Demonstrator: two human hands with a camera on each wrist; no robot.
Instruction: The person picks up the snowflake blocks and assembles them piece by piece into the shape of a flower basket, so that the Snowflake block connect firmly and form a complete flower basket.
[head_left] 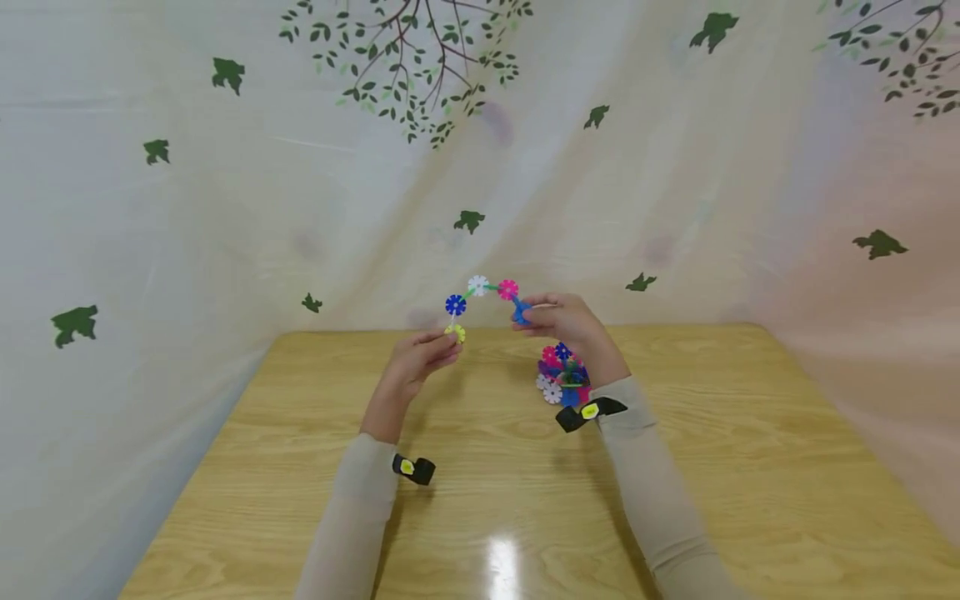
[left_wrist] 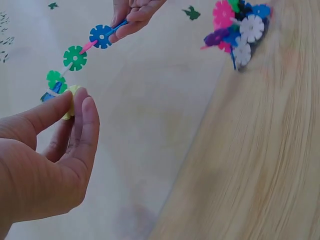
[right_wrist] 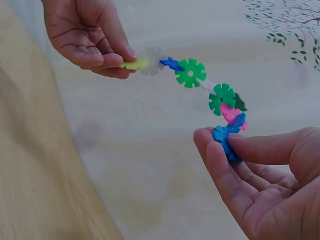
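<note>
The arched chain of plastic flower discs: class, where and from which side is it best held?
Hold the chain at its two end discs, one hand from each side: the left hand pinches the yellow disc, the right hand the blue disc. The middle links look loose.

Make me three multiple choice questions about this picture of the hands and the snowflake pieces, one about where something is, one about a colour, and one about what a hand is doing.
1. Where is the loose pile of plastic pieces?
A. on the wooden table, next to the right wrist
B. on the floor
C. in a box

2. What colour is the piece that the left hand pinches?
A. black
B. yellow
C. orange

3. How is the chain of pieces held?
A. lying flat on the table
B. by one hand only
C. arched in the air between both hands

Answers:
1 A, the head view shows the pile on the wood by the right wrist.
2 B, the yellow piece sits between thumb and fingers.
3 C, the right hand pinches the blue end and the left hand pinches the other.
</note>
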